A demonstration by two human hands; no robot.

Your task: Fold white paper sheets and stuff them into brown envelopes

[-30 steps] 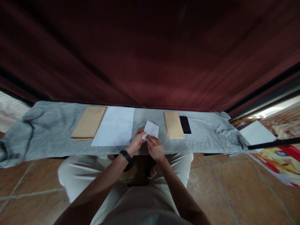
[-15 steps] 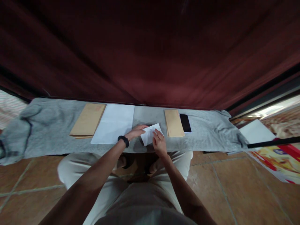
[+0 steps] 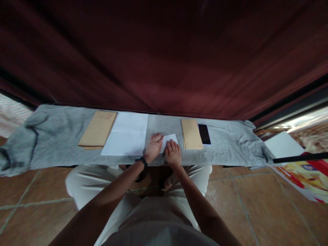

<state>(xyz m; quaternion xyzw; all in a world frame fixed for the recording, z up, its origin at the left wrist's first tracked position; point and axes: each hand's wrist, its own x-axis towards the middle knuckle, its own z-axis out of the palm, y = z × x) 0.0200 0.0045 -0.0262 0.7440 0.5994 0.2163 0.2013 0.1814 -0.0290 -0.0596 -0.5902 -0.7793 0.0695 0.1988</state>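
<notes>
A small folded white paper (image 3: 169,138) lies on the grey cloth between my two hands. My left hand (image 3: 154,146) lies flat along its left side, fingers stretched forward and slightly blurred. With fingers extended, my right hand (image 3: 173,153) presses down on the paper's lower right part and covers some of it. Left of my left hand is a stack of large white sheets (image 3: 128,133). Beyond those sheets rests a pile of large brown envelopes (image 3: 98,129). Smaller brown envelopes (image 3: 191,134) are stacked to the right of my right hand.
A dark-screened phone (image 3: 204,134) lies against the small envelopes. The grey cloth (image 3: 230,143) covers the narrow surface, with a dark red curtain (image 3: 164,68) hanging behind it. At the right stand a white panel (image 3: 285,145) and a colourful box (image 3: 304,176).
My left hand has gone from holding the paper's edge to lying flat beside it. My right hand has flattened onto the paper, which now rests straighter and lower on the cloth.
</notes>
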